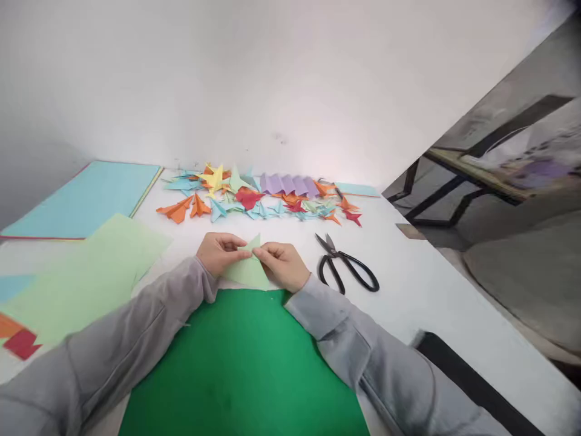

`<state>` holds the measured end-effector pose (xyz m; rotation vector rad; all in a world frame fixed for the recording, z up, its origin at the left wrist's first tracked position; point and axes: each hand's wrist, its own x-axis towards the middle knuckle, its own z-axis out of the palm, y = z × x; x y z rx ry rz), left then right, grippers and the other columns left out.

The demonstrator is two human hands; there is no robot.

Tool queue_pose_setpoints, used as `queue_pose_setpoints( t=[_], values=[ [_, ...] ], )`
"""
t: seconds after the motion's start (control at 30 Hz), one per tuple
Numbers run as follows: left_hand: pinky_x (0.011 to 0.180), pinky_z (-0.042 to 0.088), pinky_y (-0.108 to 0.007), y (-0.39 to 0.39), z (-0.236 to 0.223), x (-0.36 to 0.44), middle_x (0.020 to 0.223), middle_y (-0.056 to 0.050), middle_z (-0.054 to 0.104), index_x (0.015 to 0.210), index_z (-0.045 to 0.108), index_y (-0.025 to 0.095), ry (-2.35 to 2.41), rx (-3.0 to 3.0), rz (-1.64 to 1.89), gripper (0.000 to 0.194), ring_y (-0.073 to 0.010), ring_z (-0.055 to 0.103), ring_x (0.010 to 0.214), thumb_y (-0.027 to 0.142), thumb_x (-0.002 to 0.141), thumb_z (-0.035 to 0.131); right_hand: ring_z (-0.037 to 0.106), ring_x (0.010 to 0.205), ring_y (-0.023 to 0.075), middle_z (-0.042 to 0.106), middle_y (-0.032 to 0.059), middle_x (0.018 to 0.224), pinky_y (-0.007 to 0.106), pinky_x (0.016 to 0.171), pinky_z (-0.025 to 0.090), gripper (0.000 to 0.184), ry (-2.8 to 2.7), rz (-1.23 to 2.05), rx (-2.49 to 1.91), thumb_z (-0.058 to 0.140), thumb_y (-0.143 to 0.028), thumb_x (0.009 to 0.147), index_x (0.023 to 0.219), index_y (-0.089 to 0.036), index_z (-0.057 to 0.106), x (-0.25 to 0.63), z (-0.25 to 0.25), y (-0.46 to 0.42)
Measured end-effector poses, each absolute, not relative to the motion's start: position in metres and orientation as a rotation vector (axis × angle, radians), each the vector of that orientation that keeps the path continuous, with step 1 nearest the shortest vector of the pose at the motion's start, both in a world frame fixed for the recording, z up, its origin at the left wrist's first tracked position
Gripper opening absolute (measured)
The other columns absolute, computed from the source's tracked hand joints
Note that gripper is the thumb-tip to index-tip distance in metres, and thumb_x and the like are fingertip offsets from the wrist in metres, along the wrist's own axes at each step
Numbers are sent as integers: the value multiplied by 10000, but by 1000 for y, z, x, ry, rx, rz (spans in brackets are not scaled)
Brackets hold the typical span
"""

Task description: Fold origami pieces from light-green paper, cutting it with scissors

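Observation:
A piece of folded light green paper [249, 274] is held up between both hands, just past the far edge of a green mat [245, 357]. My left hand [222, 253] pinches its left side between thumb and fingers. From the other side, my right hand [284, 263] pinches it near the middle, the two thumbs close together. A pointed tip of the paper stands up between the hands. To the right of my right hand lie black-handled scissors [336, 257], blades slightly apart and pointing away.
Along the wall lie many folded paper shapes [218, 178] in several colours, with a pleated purple paper [289, 184]. Blue sheets [91, 197] and light green sheets [95, 272] lie at left, near red paper scraps [22, 344]. A black strip-like object [467, 375] rests at right.

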<state>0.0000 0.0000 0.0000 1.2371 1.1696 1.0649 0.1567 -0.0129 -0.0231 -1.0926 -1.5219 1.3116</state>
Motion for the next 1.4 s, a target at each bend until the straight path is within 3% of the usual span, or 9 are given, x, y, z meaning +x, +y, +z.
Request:
queue_pose_setpoints(
  t=[0.33, 0.83, 1.03, 1.23, 1.4],
  values=[
    [430, 377, -172, 0, -2, -6, 499, 32, 555, 791, 681, 109, 1048, 1286, 943, 408, -53, 481, 442, 292, 442, 787, 271, 430, 55, 341, -71, 456, 213, 424, 210, 429, -1532, 1277, -1059, 531, -537, 726, 530, -167, 441, 157, -25, -14],
    [481, 445, -197, 4, -6, -5, 564, 6, 649, 810, 661, 121, 985, 1214, 847, 399, -93, 570, 490, 291, 471, 785, 374, 448, 80, 433, -47, 472, 222, 448, 284, 419, -1417, 1345, -1028, 516, -530, 749, 538, -170, 493, 162, -32, -11],
    [526, 469, -216, 3, -7, -4, 598, -7, 677, 747, 667, 128, 1009, 1133, 904, 318, -110, 594, 530, 297, 499, 771, 409, 447, 80, 478, -59, 497, 218, 451, 311, 274, -1303, 1449, -955, 671, -408, 637, 630, -179, 520, 162, -27, -15],
    [533, 445, -212, 2, -6, -2, 579, 4, 662, 707, 684, 135, 1089, 1202, 965, 257, -101, 564, 532, 333, 550, 729, 354, 387, 54, 450, -79, 438, 194, 386, 250, 263, -1262, 1370, -1041, 676, -378, 622, 599, -172, 515, 159, -24, -16],
    [583, 459, -226, 5, -8, 0, 602, -3, 670, 691, 695, 136, 1107, 1226, 1022, 258, -107, 569, 574, 323, 519, 740, 397, 370, 56, 515, -63, 438, 193, 379, 280, 266, -1185, 1378, -1081, 704, -371, 588, 587, -165, 536, 160, -23, -16]
  ],
)
